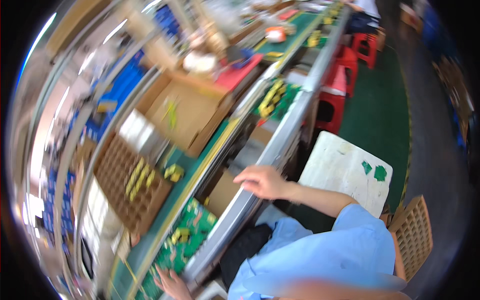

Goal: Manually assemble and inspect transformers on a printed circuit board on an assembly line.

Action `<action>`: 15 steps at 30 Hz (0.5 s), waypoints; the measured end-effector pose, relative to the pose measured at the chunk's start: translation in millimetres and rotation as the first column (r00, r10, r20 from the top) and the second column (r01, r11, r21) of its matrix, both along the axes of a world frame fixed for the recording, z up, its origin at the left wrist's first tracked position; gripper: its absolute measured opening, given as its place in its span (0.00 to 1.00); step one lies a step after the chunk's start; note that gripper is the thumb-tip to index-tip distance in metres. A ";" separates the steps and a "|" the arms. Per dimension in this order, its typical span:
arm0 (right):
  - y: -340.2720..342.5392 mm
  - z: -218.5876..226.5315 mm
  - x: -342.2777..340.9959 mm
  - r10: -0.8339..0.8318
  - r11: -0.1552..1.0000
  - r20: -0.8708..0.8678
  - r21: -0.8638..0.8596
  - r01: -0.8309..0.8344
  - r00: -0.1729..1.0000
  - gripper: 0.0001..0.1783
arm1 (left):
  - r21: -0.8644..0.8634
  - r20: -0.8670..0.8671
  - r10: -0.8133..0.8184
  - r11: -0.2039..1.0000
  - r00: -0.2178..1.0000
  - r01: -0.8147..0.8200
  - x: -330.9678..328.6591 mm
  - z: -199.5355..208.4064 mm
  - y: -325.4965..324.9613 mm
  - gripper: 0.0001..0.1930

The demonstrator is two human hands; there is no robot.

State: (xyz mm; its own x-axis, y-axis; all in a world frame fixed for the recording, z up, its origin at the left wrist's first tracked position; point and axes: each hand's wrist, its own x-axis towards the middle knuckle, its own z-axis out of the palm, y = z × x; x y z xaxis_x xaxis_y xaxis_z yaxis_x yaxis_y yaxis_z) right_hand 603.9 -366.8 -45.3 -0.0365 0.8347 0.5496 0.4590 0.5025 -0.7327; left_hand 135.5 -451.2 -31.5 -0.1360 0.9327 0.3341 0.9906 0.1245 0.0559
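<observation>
Okay, head view, everything smeared by motion. From my remote seat I see a green rectangular circuit board point(172, 254) with yellow block-shaped parts point(181, 235), lying at the lower left of centre. Its long axis runs from lower left to upper right, roughly parallel to the grey metal rail point(295, 122) beside it; I can't tell which end is its front.

My left hand point(172, 285) is at the board's near end, fingers loosely spread, released. The board extends up and away from those fingertips; whether they touch it, blur won't let me say. My right hand point(262, 181) is over the rail, beyond the board's far end and apart from it, fingers bent but slack; I can't tell if they rest on metal.

Edges: rail along the board's right side, yellow edge strip point(176, 218) along the left, brown cardboard panel point(223, 192) just beyond the far end. Open room: bare rail top between my hands, plus a bare stretch of green conveyor belt point(197, 172) past the strip. Across that, a brown cardboard tray with round cells point(111, 172) holds a few yellow pieces point(140, 179).
</observation>
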 end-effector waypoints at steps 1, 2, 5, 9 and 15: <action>-1.1 2.3 3.7 -0.030 0.999 0.030 0.023 0.029 0.999 0.13 | -0.016 0.074 -0.045 0.999 0.996 0.046 -1.9 0.8 10.5 0.31; 0.0 8.0 2.6 -0.038 0.998 0.026 0.052 0.037 0.999 0.11 | 0.017 0.108 -0.059 0.998 0.992 0.058 8.2 7.1 13.0 0.30; 8.9 26.6 -1.8 0.001 1.000 0.007 -0.016 -0.001 1.000 0.12 | 0.135 0.113 -0.191 0.975 0.975 0.175 5.1 -1.7 23.5 0.32; 38.9 59.1 -30.7 0.051 0.998 0.198 0.016 -0.055 0.979 0.12 | 0.161 0.103 -0.205 0.969 0.973 0.187 -0.9 -3.0 17.1 0.36; 90.9 88.5 -70.3 0.053 0.981 0.430 0.147 -0.128 0.901 0.12 | 0.117 0.160 -0.205 0.975 0.966 0.188 4.4 1.5 8.4 0.40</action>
